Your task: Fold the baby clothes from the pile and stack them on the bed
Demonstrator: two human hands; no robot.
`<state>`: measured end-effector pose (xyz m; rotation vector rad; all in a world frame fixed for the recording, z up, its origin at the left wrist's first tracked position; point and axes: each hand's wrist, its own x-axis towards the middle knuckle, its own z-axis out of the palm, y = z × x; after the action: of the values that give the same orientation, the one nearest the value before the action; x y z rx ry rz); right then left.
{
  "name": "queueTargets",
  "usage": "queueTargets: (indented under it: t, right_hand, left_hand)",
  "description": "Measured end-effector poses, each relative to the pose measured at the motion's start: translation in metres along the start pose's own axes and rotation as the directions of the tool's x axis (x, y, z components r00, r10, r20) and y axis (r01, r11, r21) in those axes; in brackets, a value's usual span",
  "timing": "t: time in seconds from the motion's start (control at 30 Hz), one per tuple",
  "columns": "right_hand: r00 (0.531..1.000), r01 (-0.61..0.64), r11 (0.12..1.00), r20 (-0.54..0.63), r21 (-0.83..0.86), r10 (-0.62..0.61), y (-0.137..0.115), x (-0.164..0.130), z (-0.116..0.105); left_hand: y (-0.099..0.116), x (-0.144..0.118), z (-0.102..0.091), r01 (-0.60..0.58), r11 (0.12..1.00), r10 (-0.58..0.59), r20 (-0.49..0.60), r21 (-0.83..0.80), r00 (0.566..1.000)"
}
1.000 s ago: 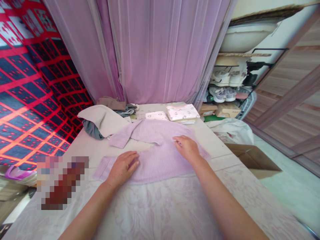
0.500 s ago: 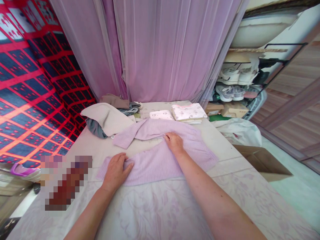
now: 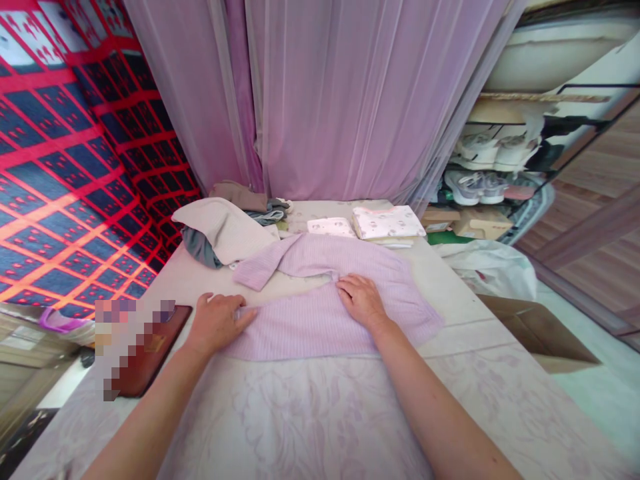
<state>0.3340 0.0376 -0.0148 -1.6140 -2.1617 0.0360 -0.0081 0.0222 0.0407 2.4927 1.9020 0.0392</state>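
The right hand point(image 3: 362, 299), fingers bent, touches the lilac ribbed trousers point(image 3: 315, 327) where the legs meet; whether it pinches cannot be told. The left hand point(image 3: 217, 323), loosely open, rests on the near leg's end. Uneven tension between them could wrinkle that leg; sweeping forward could disturb the beige cloth point(image 3: 227, 227) beyond the left hand.

Bare forearms point(image 3: 440, 393) extended forward, left hand point(image 3: 217, 321) palm-down, thumb spread, right hand point(image 3: 363, 300) loosely curled
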Motion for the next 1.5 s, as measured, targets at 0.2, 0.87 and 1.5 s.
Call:
queueTargets:
  t: [0.2,0.87,1.5]
  right_hand:
    - [0.997,-0.025,0.997,0.075,-0.075,0.030,-0.001,-0.004,0.001]
    - [0.992,-0.014,0.995,0.127,-0.099,0.027,-0.011,-0.027,-0.009]
    - [0.689,-0.722,0.661,-0.124,-0.205,0.714,0.067,-0.076,-0.079]
  left_hand:
    - [-0.037,0.004,-0.003,-0.066,0.966,0.106,0.148,-0.251,0.983]
    - [0.055,-0.019,0.026,-0.439,0.864,0.431,-0.090,-0.247,0.898]
    - [0.102,-0.024,0.048,-0.549,0.817,0.562,0.034,-0.178,0.826]
